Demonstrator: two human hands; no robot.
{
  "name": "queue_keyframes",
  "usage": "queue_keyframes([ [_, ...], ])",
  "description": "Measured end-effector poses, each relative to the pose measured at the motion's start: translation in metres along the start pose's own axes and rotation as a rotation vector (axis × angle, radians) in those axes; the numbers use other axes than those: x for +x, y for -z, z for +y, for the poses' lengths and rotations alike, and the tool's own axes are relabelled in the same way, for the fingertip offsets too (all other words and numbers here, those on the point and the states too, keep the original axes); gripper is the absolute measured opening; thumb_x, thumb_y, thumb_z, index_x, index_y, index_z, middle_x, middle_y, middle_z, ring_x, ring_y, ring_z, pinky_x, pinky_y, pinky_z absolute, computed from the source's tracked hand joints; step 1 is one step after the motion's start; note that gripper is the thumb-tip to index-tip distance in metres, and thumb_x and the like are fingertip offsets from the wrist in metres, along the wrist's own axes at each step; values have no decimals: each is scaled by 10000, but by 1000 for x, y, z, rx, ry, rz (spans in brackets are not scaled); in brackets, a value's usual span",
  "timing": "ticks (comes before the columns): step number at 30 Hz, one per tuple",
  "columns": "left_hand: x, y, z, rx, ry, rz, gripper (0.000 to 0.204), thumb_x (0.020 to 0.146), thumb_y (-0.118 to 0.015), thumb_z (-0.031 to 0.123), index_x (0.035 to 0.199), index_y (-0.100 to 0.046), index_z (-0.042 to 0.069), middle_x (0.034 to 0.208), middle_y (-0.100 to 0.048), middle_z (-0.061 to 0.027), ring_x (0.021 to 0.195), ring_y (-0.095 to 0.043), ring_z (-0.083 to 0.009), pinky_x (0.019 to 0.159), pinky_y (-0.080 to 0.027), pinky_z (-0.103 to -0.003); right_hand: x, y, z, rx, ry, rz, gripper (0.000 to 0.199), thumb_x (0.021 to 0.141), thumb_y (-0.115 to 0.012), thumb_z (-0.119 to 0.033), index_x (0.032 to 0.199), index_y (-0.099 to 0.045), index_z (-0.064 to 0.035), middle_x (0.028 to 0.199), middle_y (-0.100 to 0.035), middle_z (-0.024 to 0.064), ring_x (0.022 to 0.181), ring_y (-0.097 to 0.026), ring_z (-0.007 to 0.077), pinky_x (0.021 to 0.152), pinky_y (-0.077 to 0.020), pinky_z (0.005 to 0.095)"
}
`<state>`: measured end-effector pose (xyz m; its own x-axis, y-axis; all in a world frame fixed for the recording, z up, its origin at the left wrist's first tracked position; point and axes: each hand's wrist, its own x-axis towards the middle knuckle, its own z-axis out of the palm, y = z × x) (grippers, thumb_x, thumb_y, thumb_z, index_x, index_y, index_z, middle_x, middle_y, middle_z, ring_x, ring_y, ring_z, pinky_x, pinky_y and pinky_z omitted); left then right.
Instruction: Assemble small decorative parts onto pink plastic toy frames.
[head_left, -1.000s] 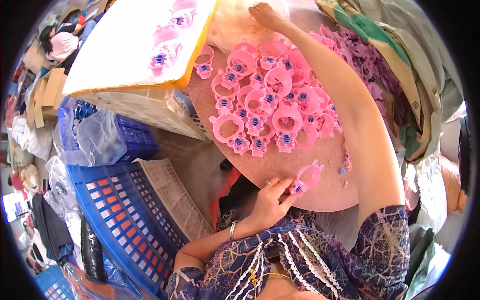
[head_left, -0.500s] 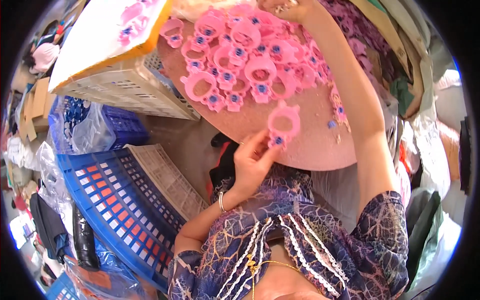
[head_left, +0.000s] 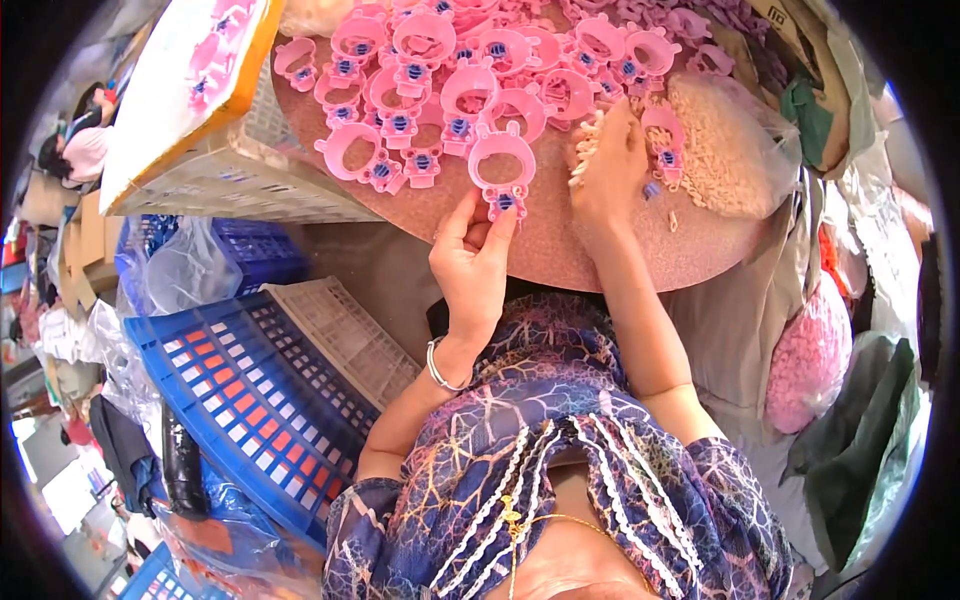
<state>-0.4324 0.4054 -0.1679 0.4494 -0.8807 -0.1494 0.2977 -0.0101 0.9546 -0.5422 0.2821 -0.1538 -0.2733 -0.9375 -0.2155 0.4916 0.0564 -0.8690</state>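
The left hand pinches a pink ring-shaped toy piece at its lower end, over the round desk. The right hand — at 3 o'clock of the piece — closes around small cream-coloured parts, beside a heap of pink pieces.

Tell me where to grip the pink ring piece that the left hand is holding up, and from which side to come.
Grip the pink ring piece at its lower tab with the blue insert, coming from below, the near side, as the left hand does now. The tab sticks out toward the person, while the open ring above gives only a thin rim. The right hand rests beside it on the round table.
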Motion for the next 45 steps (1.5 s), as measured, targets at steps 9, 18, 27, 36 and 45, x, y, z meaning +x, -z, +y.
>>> queue_keyframes([
  [9, -4, 3, 2, 64, -42, 44, 434, 910, -701, 15, 1306, -562, -98, 1048, -701, -93, 876, -652, -93, 805, -530, -231, -29, 0, 24, -366, 347, -249, 265, 1045, -485, -237, 1049, -643, -25, 1024, -652, 44, 871, -596, 101, 778, -518, 259],
  [18, -3, -1, 1, 39, -91, 57, 426, 912, -687, -1, 1310, -564, -91, 1053, -705, -94, 879, -660, -95, 804, -535, -233, -18, 4, 19, -105, 399, -240, 352, 1097, -319, -243, 1237, -517, 12, 1179, -653, 214, 1163, -601, 279, 1042, -436, 386],
  [27, -6, 5, -5, -23, -151, 43, 419, 901, -719, 28, 1283, -581, -79, 1073, -667, -71, 863, -668, -102, 762, -532, -230, -38, 50, -3, -290, 490, -258, 348, 1039, -475, -233, 1273, -452, 25, 1338, -525, 222, 1283, -491, 309, 1113, -356, 417],
  [36, -13, 21, -4, -156, -135, 16, 398, 951, -610, -36, 1336, -521, -78, 1113, -670, -116, 929, -682, -175, 836, -579, -293, -86, 49, 10, -1595, 746, -648, 853, 919, -605, -377, 1502, -208, 103, 1566, -235, 305, 1473, -210, 441, 1208, -141, 534],
  [45, -21, 19, -2, -207, -128, -8, 402, 954, -607, -34, 1345, -518, -69, 1119, -667, -123, 959, -673, -185, 879, -576, -326, -55, 29, 7, -1277, 816, -487, 475, 961, -565, -188, 1370, -489, 41, 1430, -469, 278, 1343, -437, 427, 1128, -339, 493],
])
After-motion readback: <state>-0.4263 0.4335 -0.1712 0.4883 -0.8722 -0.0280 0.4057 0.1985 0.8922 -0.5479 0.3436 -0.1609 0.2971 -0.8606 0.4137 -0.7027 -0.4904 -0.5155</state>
